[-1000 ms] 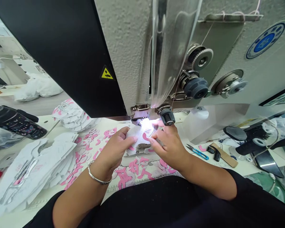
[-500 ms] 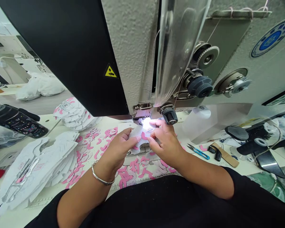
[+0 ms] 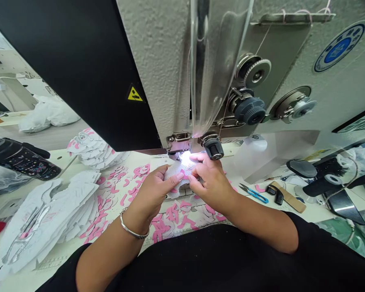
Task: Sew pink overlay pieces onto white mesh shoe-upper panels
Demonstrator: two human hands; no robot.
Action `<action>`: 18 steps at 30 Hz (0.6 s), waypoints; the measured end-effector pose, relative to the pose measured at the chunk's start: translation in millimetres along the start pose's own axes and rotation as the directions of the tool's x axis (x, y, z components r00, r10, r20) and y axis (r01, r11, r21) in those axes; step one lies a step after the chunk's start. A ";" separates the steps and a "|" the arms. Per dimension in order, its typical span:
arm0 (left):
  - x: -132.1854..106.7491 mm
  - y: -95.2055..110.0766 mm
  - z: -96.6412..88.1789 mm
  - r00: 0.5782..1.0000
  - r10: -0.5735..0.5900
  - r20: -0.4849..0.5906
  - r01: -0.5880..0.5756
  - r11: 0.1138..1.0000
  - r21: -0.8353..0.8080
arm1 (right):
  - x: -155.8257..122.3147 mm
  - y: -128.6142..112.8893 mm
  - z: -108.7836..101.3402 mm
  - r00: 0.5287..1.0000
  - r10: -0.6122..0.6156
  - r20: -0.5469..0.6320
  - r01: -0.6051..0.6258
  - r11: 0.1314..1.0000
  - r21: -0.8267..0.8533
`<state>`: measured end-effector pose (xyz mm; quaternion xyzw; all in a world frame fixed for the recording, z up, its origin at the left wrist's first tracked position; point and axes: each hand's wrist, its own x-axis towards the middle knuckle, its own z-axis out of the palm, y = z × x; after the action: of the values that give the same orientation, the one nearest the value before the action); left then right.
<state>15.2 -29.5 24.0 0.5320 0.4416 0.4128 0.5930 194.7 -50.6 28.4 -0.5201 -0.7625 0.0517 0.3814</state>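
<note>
A white mesh fabric piece (image 3: 174, 171) with a pink curved patch lies under the lit needle area of a large grey sewing machine (image 3: 182, 73). My left hand (image 3: 153, 192), with a silver bracelet on the wrist, pinches the piece's left side between thumb and fingers. My right hand (image 3: 211, 182) grips its right side, fingertips close to the presser foot (image 3: 179, 146). Both thumbs nearly meet over the pink patch. The needle itself is hidden by glare.
Stacks of white cut pieces (image 3: 45, 215) lie at the left, another pile (image 3: 93, 148) behind. Loose pink shapes (image 3: 170, 219) cover the table near me. Blue thread snips (image 3: 254, 194), a wooden strip (image 3: 288, 198) and black parts (image 3: 328, 182) sit at the right.
Both hands have drawn closer together on the fabric piece and edged it toward the needle; my left thumb now rests by the pink patch.
</note>
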 end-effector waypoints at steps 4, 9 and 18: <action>-0.7 0.5 1.4 1.000 0.018 -0.001 -0.018 1.000 -0.019 | 0.4 0.4 0.6 1.000 -0.008 -0.011 0.008 1.000 0.012; -0.4 1.3 3.9 1.000 0.021 -0.016 -0.021 0.998 -0.052 | -1.1 6.8 2.2 0.998 -0.045 -0.046 0.047 0.998 0.043; -0.9 3.8 6.6 0.999 0.005 -0.046 -0.010 0.992 -0.127 | -18.0 29.5 -1.7 0.902 -0.360 -0.237 0.380 0.924 0.044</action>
<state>21.2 -31.7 28.2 0.4853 0.4258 0.4542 0.6140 221.0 -52.7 6.1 -0.3507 -0.7963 -0.0470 0.4907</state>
